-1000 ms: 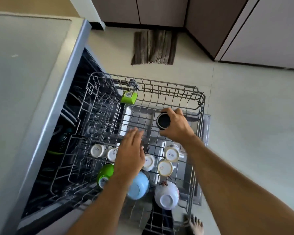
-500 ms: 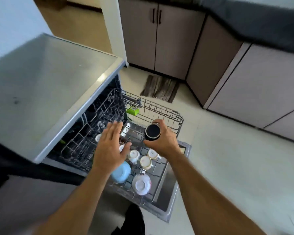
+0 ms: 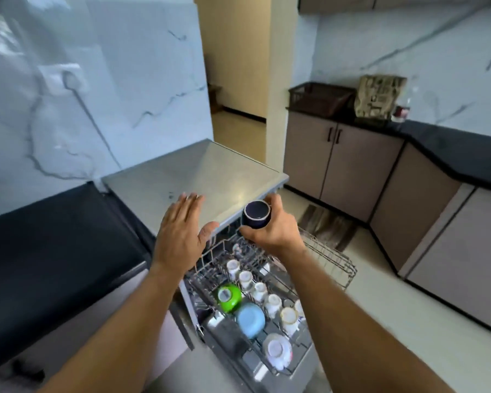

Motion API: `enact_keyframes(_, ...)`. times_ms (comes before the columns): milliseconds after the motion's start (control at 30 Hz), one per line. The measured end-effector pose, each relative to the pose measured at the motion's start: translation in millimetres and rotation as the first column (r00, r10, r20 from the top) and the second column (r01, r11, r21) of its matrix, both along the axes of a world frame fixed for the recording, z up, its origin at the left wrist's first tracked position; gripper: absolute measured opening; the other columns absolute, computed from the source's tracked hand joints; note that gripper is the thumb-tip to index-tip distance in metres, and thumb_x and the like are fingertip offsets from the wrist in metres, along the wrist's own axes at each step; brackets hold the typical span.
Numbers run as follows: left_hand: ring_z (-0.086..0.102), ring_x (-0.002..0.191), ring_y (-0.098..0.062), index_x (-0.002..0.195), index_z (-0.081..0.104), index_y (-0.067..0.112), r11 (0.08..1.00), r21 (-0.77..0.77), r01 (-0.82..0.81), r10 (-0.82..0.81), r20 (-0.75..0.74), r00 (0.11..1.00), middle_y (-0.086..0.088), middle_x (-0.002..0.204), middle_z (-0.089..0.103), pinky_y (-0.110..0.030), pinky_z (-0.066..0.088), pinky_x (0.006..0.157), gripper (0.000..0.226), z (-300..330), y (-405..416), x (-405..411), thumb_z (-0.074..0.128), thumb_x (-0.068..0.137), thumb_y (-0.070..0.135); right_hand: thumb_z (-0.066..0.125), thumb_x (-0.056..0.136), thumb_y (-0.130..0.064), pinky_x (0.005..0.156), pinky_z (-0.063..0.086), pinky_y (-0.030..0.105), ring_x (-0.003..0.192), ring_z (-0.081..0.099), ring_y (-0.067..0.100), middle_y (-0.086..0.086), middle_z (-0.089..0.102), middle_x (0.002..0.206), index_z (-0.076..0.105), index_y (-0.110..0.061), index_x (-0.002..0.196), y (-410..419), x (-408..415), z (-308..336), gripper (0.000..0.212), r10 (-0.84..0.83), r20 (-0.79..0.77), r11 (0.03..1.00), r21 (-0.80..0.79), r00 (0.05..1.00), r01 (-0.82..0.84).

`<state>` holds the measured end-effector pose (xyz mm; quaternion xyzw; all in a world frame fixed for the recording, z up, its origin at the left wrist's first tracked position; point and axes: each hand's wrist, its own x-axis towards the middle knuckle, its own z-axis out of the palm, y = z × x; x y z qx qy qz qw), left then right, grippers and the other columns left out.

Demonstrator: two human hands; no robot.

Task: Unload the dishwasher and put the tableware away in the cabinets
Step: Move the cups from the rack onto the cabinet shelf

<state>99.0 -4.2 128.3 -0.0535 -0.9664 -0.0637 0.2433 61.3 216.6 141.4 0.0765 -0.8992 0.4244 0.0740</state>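
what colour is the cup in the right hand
Dark navy blue with a pale rim, the cup shows best in the head view.

Steel dishwasher top [image 3: 199,171] bare beyond both hands; pulled-out rack [image 3: 332,259] crowded with cups

In the pulled-out wire dishwasher rack [image 3: 335,268], six small white cups [image 3: 245,277], one green bowl [image 3: 229,297], one light-blue bowl [image 3: 250,320] and one white patterned bowl [image 3: 277,350] are counted; one dark navy mug [image 3: 256,214] is held at 12 o'clock.

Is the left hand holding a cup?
No, the left hand is flat and empty; the right hand holds the dark cup.
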Motion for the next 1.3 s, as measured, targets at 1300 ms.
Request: enact_keyframes(1300,0.054,0.124,-0.035,0.108,0.068,0.009,0.721,-0.197,-0.665,0.457,-0.587,0.669,-0.009,0.109,0.070,-0.046,0.039,0.106,0.051,402.3,-521.7,23.5,0.025,0.100,0.035,0.080,0.063,-0.054,0.086,0.050,0.030,0.098,0.061,0.020,-0.006,0.062,0.107,0.042,-0.029,0.114,-549.0,-78.2,395.1,0.069,0.381,-0.596,0.799,-0.173,0.707,-0.576)
